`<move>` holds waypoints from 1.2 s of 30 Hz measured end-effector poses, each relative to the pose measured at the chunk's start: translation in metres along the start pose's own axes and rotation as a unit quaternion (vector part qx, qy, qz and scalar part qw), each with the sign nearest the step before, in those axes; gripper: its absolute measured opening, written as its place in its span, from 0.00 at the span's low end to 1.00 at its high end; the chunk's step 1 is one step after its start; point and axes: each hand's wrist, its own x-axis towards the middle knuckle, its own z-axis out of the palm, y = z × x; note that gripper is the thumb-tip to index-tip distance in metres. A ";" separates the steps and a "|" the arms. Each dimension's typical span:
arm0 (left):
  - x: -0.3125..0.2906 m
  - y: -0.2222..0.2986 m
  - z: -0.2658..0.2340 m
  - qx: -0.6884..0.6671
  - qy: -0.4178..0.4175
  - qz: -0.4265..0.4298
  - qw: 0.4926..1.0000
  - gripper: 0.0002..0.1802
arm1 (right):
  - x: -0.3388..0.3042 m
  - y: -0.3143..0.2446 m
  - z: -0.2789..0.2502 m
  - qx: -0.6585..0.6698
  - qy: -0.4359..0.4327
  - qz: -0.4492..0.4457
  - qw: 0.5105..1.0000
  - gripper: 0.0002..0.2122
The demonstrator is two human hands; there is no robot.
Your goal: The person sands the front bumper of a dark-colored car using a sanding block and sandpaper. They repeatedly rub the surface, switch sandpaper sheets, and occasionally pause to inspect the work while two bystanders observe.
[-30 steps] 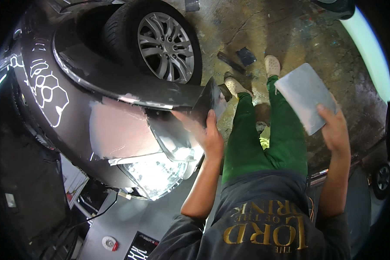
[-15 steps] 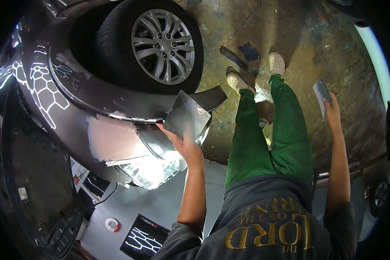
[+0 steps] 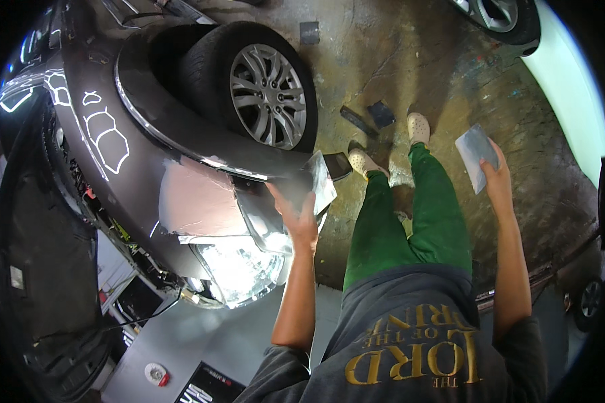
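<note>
My left hand (image 3: 294,218) is beside the dark car's fender (image 3: 188,144), near the headlight, its index finger stretched out close to the wheel-arch edge. It grips a thin grey sheet (image 3: 321,183), now tilted away, with light glinting off its lower part. Left of that hand, a smooth pinkish-beige patch (image 3: 198,198) covers part of the bodywork above the brightly shining headlight (image 3: 242,272). Off to the right, my right hand (image 3: 497,178) holds a flat rectangular grey piece with a pale edge (image 3: 476,158), thumb pressed on its face.
The car's front wheel (image 3: 272,97) is turned outward. A dark block (image 3: 358,121) and a black sheet (image 3: 382,114) lie by my shoes on the stained floor (image 3: 444,74). Another dark square (image 3: 309,32) lies further off. A pale car (image 3: 565,94) stands at right.
My view has shifted, so the car sits further right and lower. The left hand's sheet has tilted to show less of its face. My right hand has turned its grey piece more face-on.
</note>
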 end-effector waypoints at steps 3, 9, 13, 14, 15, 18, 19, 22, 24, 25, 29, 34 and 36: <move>-0.001 -0.007 -0.004 -0.054 -0.029 0.022 0.998 0.52 | -0.052 -0.049 0.015 -0.012 0.018 -0.061 0.998 0.23; -0.008 -0.012 0.006 -0.071 0.007 0.129 0.989 0.53 | -0.195 -0.215 0.126 0.023 -0.191 -0.272 0.943 0.26; 0.010 -0.046 0.013 -0.164 -0.118 0.046 0.978 0.56 | -0.250 -0.230 0.240 -0.090 -0.214 -0.425 0.875 0.27; -0.002 -0.021 -0.002 -0.098 -0.103 0.041 0.989 0.56 | -0.254 -0.229 0.259 -0.146 -0.225 -0.416 0.869 0.27; -0.006 0.004 -0.007 -0.037 -0.113 0.048 0.992 0.56 | -0.253 -0.227 0.281 -0.211 -0.210 -0.400 0.867 0.28; -0.013 0.018 -0.015 0.124 -0.073 0.091 0.985 0.57 | -0.237 -0.204 0.326 -0.147 -0.268 -0.322 0.896 0.31; -0.009 0.001 -0.006 0.155 -0.044 0.134 0.978 0.58 | -0.229 -0.181 0.347 0.015 -0.289 -0.268 0.919 0.33; -0.008 -0.007 -0.003 0.187 -0.029 0.163 0.968 0.58 | -0.224 -0.156 0.365 0.226 -0.320 -0.196 0.899 0.38; -0.007 -0.015 0.002 0.165 -0.046 0.154 0.973 0.59 | -0.222 -0.147 0.367 0.243 -0.298 -0.206 0.900 0.39; -0.006 -0.022 0.007 0.140 -0.053 0.149 0.977 0.59 | -0.221 -0.143 0.367 0.233 -0.268 -0.221 0.908 0.39; -0.010 -0.013 0.004 0.130 -0.066 0.101 0.984 0.59 | -0.224 -0.152 0.369 -0.244 -0.058 -0.389 0.886 0.22; -0.013 -0.005 0.004 0.114 -0.083 0.048 0.989 0.59 | -0.224 -0.154 0.364 -0.284 -0.053 -0.403 0.868 0.26; -0.013 0.000 0.008 0.108 -0.089 0.034 0.990 0.60 | -0.220 -0.156 0.365 -0.232 -0.065 -0.407 0.881 0.24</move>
